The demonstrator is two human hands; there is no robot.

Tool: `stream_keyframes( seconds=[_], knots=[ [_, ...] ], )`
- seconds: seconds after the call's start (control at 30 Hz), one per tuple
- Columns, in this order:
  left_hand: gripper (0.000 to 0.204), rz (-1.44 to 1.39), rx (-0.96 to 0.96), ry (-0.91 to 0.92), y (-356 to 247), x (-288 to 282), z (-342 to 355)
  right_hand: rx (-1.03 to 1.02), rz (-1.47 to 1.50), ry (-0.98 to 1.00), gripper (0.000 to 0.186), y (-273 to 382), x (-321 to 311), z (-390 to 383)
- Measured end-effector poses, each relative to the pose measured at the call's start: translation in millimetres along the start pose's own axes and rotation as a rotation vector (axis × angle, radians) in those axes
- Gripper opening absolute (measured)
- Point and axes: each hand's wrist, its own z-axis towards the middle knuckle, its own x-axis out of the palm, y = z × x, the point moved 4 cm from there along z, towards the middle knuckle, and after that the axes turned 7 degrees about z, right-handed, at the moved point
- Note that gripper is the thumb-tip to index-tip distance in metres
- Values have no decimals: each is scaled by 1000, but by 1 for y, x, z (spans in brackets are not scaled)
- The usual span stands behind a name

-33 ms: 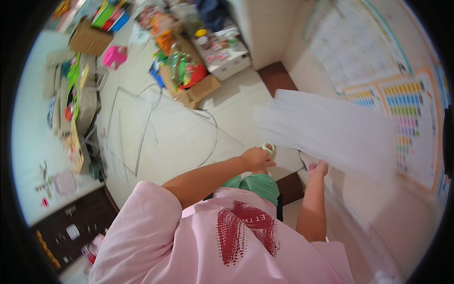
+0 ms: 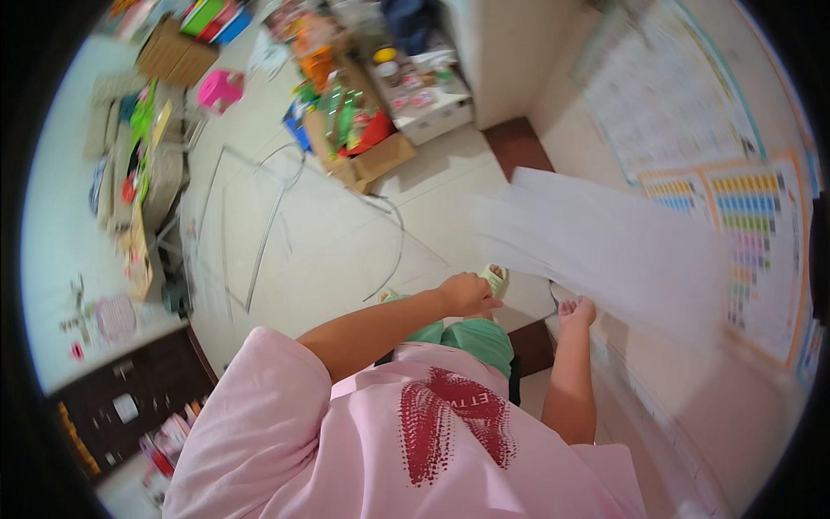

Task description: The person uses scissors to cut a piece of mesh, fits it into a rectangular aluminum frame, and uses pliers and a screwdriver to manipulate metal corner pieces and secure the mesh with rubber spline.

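Note:
A pale, translucent sheet (image 2: 605,242) spreads in the air at my right, in front of the wall posters. My left hand (image 2: 467,296) is closed at the middle, fingers curled, above my green shorts (image 2: 467,342) and near a light green slipper (image 2: 493,277); what it holds, if anything, is hidden. My right hand (image 2: 576,311) is closed just beneath the sheet's lower edge, beside a thin dark strip; I cannot make out what is in its fingers.
Ahead lie thin rods and loops (image 2: 275,208) on the tiled floor (image 2: 328,268), an open cardboard box (image 2: 389,156) of packages, a white drawer unit (image 2: 432,121) and a pink stool (image 2: 216,91). A cluttered sofa (image 2: 112,199) stands left; posters (image 2: 743,251) hang on the right wall.
The view has shifted slightly, so the room appears a little lower. My hands and the translucent sheet are nearly where they were, with the sheet a touch further right.

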Motion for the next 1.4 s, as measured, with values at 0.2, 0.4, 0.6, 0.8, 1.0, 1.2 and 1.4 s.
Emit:
stream_keyframes(
  seconds=[0.2,0.4,0.6,0.8,1.0,1.2,1.4],
  knots=[
    [40,-175,-279,-208,143,31,-151,111,-580,698,15,-150,103,-172],
    [36,-504,-580,-409,272,104,-314,169,-1298,2071,23,-298,96,-585],
    [39,-662,-686,-396,361,128,-438,890,-2039,3017,9,-410,-38,-858],
    [45,-715,-842,-713,423,124,-496,-502,-1339,2642,11,-454,-26,-909],
    [45,-1023,-698,-866,478,34,-557,542,-1829,2939,15,-565,18,-944],
    [39,-1097,-808,-995,554,23,-632,717,-1464,2717,22,-668,99,-935],
    [41,-1156,-769,-1072,631,35,-687,340,-2077,2123,40,-808,120,-877]
  ],
)
